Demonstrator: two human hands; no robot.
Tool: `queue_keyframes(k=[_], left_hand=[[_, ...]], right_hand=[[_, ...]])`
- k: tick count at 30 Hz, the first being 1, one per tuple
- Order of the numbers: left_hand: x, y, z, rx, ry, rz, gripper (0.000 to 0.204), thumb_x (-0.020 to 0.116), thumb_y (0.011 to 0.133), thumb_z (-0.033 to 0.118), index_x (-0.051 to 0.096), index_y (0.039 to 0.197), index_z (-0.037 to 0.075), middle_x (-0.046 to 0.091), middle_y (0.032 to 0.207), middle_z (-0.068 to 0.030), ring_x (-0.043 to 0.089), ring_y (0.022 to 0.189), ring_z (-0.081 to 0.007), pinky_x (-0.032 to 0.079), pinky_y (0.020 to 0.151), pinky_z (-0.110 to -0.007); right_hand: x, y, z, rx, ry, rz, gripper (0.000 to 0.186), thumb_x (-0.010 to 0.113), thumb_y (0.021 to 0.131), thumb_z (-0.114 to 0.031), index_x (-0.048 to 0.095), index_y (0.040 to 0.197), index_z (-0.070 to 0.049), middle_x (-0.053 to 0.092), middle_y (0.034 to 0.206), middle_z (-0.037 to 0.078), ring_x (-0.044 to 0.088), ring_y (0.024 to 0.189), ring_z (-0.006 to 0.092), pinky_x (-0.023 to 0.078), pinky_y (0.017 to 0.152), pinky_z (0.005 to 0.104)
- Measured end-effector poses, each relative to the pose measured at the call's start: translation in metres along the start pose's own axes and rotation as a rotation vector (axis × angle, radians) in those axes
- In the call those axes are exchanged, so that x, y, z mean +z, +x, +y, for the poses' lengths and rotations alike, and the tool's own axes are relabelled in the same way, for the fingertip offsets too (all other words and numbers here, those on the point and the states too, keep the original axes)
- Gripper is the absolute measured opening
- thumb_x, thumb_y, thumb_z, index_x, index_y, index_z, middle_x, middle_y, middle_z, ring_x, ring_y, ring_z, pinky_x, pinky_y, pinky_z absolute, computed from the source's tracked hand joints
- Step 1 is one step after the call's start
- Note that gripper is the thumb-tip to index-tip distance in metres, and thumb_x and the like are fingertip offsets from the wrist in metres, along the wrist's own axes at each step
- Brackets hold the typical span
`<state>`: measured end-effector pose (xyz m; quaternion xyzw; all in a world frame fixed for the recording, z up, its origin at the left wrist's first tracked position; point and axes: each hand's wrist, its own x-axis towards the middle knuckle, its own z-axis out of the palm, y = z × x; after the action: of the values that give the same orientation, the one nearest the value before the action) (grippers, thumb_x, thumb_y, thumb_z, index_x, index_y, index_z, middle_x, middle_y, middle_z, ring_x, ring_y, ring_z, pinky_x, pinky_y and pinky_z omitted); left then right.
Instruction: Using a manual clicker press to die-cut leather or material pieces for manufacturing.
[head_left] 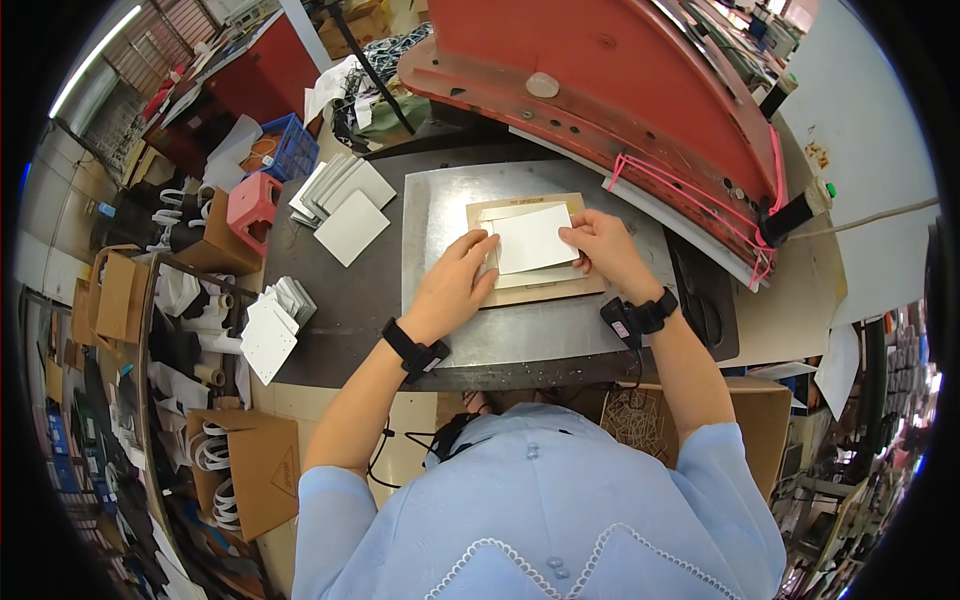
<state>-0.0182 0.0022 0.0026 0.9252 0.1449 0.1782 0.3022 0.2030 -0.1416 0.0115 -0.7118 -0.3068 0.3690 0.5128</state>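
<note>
A blank white card [533, 238] lies slightly tilted over a tan board [530, 292], with another pale sheet edge showing under it. My right hand [608, 250] pinches the card's right edge between thumb and fingers. At the card's left edge, my left hand [455, 285] rests its fingertips, thumb and fingers apart. Beneath the board is a bare metal plate [425, 215] on the dark table [345, 350]. A fanned stack of white cards [352, 222] sits left of the plate. Nearer me on that side stands a second stack of white pieces [272, 330], with small holes visible.
A large red machine part [600, 80] with pink cord [690, 195] slants over the table's far right. Left of the table are a pink stool [252, 210], a blue crate [285, 148] and cardboard boxes [262, 470]. An open carton [755, 420] stands below the table's near right.
</note>
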Motion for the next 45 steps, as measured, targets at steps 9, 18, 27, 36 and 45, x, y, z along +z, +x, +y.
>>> queue_keyframes(k=[9, 18, 27, 36, 45], left_hand=[[0.007, 0.005, -0.001, 0.041, 0.144, 0.0, 0.043, 0.056, 0.093, 0.015, 0.052, 0.133, -0.001, 0.048, 0.137, -0.019, 0.051, 0.119, -0.0357, 0.046, 0.097, -0.041], [0.008, 0.012, 0.001, 0.054, 0.265, -0.007, 0.04, 0.058, 0.092, 0.018, 0.053, 0.128, 0.002, 0.05, 0.142, -0.0157, 0.05, 0.121, -0.0416, 0.046, 0.098, -0.043], [0.008, 0.014, 0.004, 0.081, 0.297, -0.027, 0.045, 0.056, 0.093, 0.019, 0.051, 0.134, 0.001, 0.049, 0.142, -0.0163, 0.049, 0.121, -0.0422, 0.045, 0.099, -0.044], [0.003, 0.012, 0.003, 0.039, 0.038, 0.078, 0.046, 0.052, 0.099, 0.022, 0.047, 0.139, 0.001, 0.042, 0.148, -0.0182, 0.047, 0.127, -0.0402, 0.043, 0.102, -0.042], [-0.052, -0.022, 0.021, -0.062, -0.008, 0.27, 0.037, 0.052, 0.101, 0.024, 0.054, 0.13, 0.001, 0.046, 0.143, -0.018, 0.058, 0.114, -0.0339, 0.053, 0.086, -0.036]], right_hand=[[0.003, 0.002, 0.006, 0.015, 0.016, 0.022, 0.025, 0.065, 0.091, -0.019, 0.061, 0.1, 0.004, 0.065, 0.075, 0.006, 0.062, 0.058, 0.0114, 0.047, 0.048, 0.0242], [0.012, -0.022, -0.002, -0.4, -0.802, 0.231, 0.033, 0.068, 0.086, -0.022, 0.059, 0.109, 0.001, 0.066, 0.108, 0.017, 0.063, 0.09, 0.0339, 0.052, 0.078, 0.0425], [-0.005, -0.022, 0.015, -0.743, -0.937, 0.07, 0.03, 0.062, 0.089, -0.015, 0.058, 0.116, -0.002, 0.058, 0.129, 0.014, 0.052, 0.115, 0.0317, 0.043, 0.098, 0.0409], [-0.034, -0.048, -0.003, -0.621, -0.516, 0.32, 0.048, 0.061, 0.089, -0.014, 0.051, 0.134, -0.002, 0.05, 0.141, 0.017, 0.046, 0.131, 0.0338, 0.035, 0.11, 0.0402], [-0.216, -0.081, -0.025, -0.6, -0.077, 1.089, 0.057, 0.074, 0.088, -0.021, 0.047, 0.132, 0.004, 0.054, 0.126, 0.013, 0.053, 0.116, 0.0207, 0.041, 0.099, 0.0321]])
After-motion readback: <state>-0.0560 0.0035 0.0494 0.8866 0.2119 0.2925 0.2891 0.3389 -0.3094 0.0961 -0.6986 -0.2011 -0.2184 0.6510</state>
